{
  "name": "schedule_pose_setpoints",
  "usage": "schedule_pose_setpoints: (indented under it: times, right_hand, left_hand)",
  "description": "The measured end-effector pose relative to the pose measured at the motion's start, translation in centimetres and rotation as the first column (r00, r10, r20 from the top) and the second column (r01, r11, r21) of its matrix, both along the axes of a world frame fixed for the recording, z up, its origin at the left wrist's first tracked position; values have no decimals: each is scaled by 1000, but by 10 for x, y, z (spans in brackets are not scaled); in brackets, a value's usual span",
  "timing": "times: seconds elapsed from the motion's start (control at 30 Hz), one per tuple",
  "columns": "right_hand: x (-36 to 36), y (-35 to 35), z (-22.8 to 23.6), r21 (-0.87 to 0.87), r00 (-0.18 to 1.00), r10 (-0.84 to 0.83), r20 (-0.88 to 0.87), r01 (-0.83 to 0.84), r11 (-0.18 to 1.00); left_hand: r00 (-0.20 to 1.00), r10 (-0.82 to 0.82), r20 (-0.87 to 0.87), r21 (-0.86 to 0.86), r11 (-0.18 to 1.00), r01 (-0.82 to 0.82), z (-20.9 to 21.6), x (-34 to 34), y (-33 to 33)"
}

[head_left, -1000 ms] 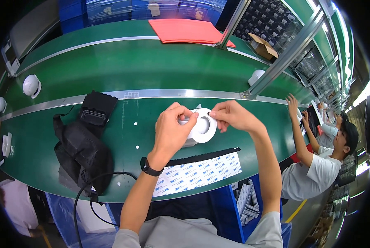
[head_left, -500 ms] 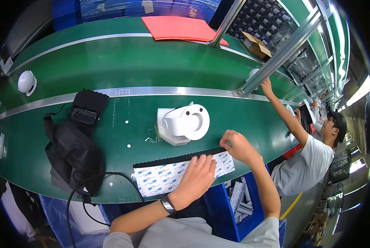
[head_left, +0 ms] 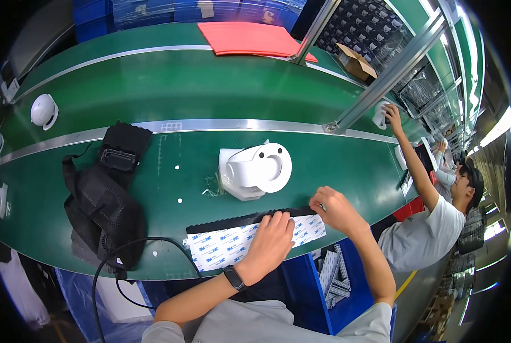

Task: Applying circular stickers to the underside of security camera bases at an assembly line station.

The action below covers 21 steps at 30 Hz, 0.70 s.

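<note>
A long printed white backing sheet (head_left: pixel 224 248) lies along the near edge of the bench, with a black scalloped strip (head_left: pixel 227 224) showing along its far side. My left hand (head_left: pixel 268 243) rests on the sheet, fingers extended and fingertips at the strip. At the right end, my right hand (head_left: pixel 332 206) pinches the strip's corner; its thumb and index finger are together. Beyond the sheet stands a white device with a round ring-shaped head (head_left: pixel 261 168). On my left wrist is a dark band (head_left: pixel 233 277).
A black mesh bag (head_left: pixel 104 206) lies at left, with a black cable (head_left: pixel 147 239) near it. Below the bench, a blue bin (head_left: pixel 307 286) holds printed strips. White rounded devices (head_left: pixel 44 111) sit on the green belt (head_left: pixel 181 86). A co-worker (head_left: pixel 421 234) at right reaches toward the belt.
My right hand has shifted slightly at the strip's end, and my left hand stays on the sheet. The white device at far left and the one at the co-worker's hand have moved right.
</note>
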State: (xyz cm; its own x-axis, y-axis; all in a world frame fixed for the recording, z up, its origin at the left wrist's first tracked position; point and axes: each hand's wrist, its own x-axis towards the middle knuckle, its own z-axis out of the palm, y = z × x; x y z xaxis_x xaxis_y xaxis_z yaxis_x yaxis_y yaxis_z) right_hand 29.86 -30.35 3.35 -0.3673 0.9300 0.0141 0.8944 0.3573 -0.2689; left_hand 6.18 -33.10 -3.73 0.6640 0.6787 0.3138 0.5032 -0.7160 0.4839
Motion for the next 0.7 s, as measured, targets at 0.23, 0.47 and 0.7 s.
schedule_pose_setpoints:
  times: [0.23, 0.47, 0.7]
  right_hand:
    - [5, 1, -2, 85, 998, 4, -55, 0, 996]
    - [-5, 25, 7, 338, 943, -112, -314, 221, 915]
    - [-92, 15, 34, 160, 749, -14, -662, 160, 974]
  left_hand:
    - [997, -8, 76, -58, 998, 13, 0, -3, 3]
    - [949, -19, 314, -165, 983, 74, -3, -11, 4]
    - [674, 415, 610, -513, 856, -63, 29, -43, 26]
